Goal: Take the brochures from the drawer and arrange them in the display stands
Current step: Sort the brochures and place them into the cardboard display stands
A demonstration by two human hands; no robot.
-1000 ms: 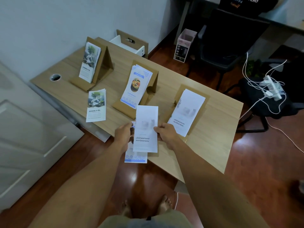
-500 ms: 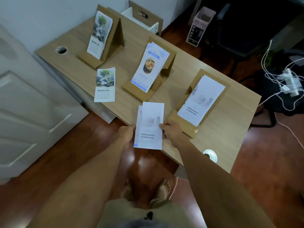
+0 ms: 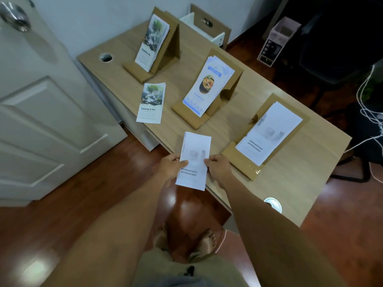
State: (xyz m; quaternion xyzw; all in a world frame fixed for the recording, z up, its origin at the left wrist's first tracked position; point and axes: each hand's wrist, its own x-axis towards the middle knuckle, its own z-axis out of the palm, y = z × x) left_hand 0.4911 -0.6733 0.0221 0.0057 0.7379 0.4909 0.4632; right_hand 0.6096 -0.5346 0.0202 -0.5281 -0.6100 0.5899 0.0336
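I hold a small stack of white brochures [image 3: 194,160] over the near edge of the wooden table [image 3: 290,179]. My left hand [image 3: 171,165] grips its left side and my right hand [image 3: 218,167] its right side. Three cardboard display stands sit on the table: the far one [image 3: 165,48] holds tree-picture brochures, the middle one [image 3: 223,94] blue-bordered food brochures, the near right one [image 3: 244,160] white brochures like mine. A loose pile of tree-picture brochures [image 3: 152,103] lies flat near the left edge.
An open white drawer [image 3: 202,27] sits at the table's far end. A white door [image 3: 47,112] stands to the left. A dark chair [image 3: 331,59] and white cables [image 3: 371,104] are on the right. My bare feet are on the wooden floor.
The stack has been squared up: the blue-edged sheet that stuck out below a second ago is now hidden. My left hand has closed onto the stack's left side. The view has shifted closer.
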